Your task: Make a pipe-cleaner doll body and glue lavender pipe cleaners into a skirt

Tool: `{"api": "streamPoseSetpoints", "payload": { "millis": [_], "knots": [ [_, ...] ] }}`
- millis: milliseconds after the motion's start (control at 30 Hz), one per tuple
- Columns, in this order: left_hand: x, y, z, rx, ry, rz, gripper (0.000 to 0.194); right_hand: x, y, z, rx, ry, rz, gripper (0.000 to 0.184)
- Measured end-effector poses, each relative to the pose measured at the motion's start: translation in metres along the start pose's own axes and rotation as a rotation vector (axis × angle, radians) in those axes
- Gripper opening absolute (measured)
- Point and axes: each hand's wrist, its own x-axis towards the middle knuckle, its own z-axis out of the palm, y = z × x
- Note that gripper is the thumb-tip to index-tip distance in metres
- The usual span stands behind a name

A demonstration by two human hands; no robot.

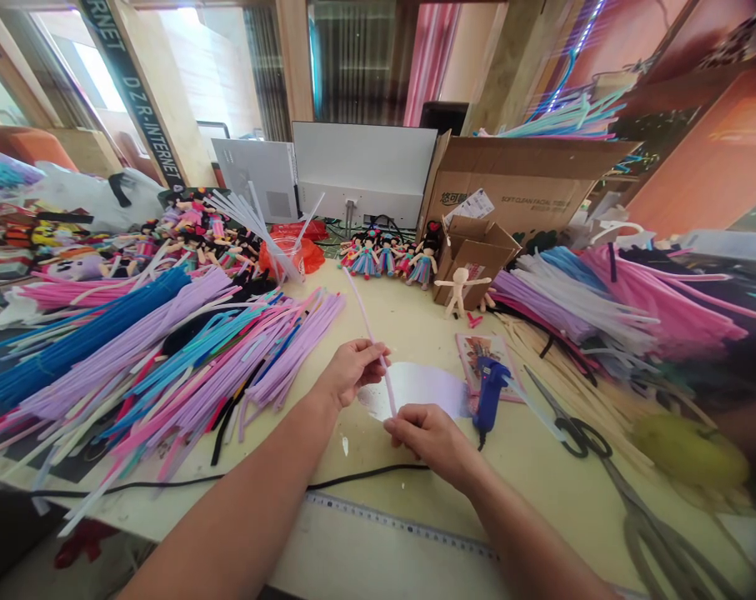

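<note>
A craft workshop: heaps of coloured pipe cleaners (pixel 133 350) cover the table (pixel 408 317), with finished dolls (pixel 387 257) far, a glue gun (pixel 490 392) and scissors (pixel 568 421) right.

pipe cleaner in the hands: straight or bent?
Mostly straight. The pale pipe cleaner runs from the right hand up through the left hand and on past it, curving only slightly, with no fold.

Pale lilac pipe cleaner (pixel 371 342) in hands. Blue glue gun (pixel 490 390), black-handled scissors (pixel 571 429), beige table (pixel 415 321). Lilac, blue, pink stem piles (pixel 165 350). Brown cardboard box (pixel 515 187). Black cable (pixel 352 475).
</note>
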Motion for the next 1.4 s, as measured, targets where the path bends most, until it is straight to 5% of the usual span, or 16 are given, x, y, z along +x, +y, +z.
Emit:
{"api": "streamPoseSetpoints", "payload": {
  "millis": [200, 333, 500, 700, 867, 1100, 1400],
  "knots": [
    [0.0, 0.003, -0.002, 0.013, -0.027, -0.008, 0.02, 0.002, -0.002, 0.002, -0.12, 0.001, -0.042, 0.042],
    [0.001, 0.0, -0.005, 0.199, -0.102, 0.038, 0.035, 0.009, 0.006, 0.002, -0.173, 0.114, -0.017, 0.044],
    [0.005, -0.01, -0.005, 0.702, 0.085, 0.3, 0.041, 0.018, 0.015, -0.003, -0.267, 0.217, 0.034, 0.047],
    [0.005, -0.022, -0.002, 1.152, -0.134, 0.592, 0.029, 0.018, 0.013, -0.005, -0.384, 0.214, 0.05, 0.049],
    [0.006, -0.029, -0.001, 1.365, -0.223, 0.553, 0.032, 0.015, 0.011, -0.003, -0.454, 0.186, 0.037, 0.051],
    [0.007, -0.032, -0.002, 1.386, -0.297, 0.499, 0.034, 0.008, 0.009, -0.01, -0.509, 0.14, 0.004, 0.057],
    [0.0, -0.027, 0.003, 1.436, -0.23, 0.48, 0.034, 0.005, 0.015, -0.015, -0.615, 0.209, 0.028, 0.022]
  ]
}}
